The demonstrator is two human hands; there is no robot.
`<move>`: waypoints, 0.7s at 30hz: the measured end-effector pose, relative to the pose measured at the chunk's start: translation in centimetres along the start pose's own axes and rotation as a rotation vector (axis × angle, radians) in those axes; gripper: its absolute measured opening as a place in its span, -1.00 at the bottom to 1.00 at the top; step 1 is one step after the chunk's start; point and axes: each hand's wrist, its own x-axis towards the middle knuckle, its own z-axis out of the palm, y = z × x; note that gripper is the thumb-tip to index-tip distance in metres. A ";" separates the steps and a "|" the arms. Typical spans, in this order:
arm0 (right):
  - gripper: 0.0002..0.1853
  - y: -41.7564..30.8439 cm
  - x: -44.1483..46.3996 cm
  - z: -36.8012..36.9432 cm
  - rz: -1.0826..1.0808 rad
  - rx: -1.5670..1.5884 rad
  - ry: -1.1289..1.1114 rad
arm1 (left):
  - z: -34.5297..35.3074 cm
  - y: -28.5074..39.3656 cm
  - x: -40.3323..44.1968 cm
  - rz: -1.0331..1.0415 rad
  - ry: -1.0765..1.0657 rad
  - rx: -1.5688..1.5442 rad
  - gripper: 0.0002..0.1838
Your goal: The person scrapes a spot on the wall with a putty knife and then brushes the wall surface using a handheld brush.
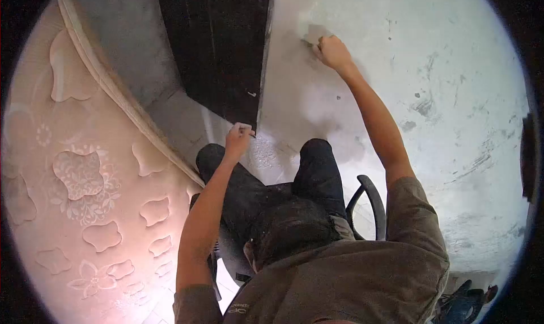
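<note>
My right hand (333, 51) is raised against the pale wall (396, 131), its fingers closed. A small, dark, flat edge (306, 42) shows just left of the fingers, against the wall. What it belongs to is too small and blurred to make out. Lower down, beside the bottom corner of the dark door panel (218, 46), my left hand (238, 140) is also closed. A short dark tip (253, 135) sticks out from its fingers; the rest is hidden. White powder (265, 152) lies on the floor between the left hand and my right knee.
A pink patterned mattress (85, 176) stands along the left side. I sit on a chair whose black armrest (378, 205) shows at my right. Dark scuffs (422, 106) mark the wall. Some dark shoes (462, 304) are at the bottom right.
</note>
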 end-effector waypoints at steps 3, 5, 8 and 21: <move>-0.72 -0.5 -0.5 1.3 -0.035 -0.034 -0.105 | 0.1 -0.6 0.3 -0.025 -0.005 -0.023 -0.79; -0.72 -1.6 -0.6 0.4 -0.009 -0.057 -0.052 | 0.0 -0.5 0.1 0.033 0.009 0.051 -0.78; -0.68 -1.2 0.3 -0.4 0.032 -0.071 -0.019 | -0.4 0.5 -0.3 0.019 0.010 0.060 -0.79; -0.64 0.9 -5.0 -0.1 0.062 -0.040 0.084 | -0.4 0.3 0.1 0.041 0.032 0.115 -0.78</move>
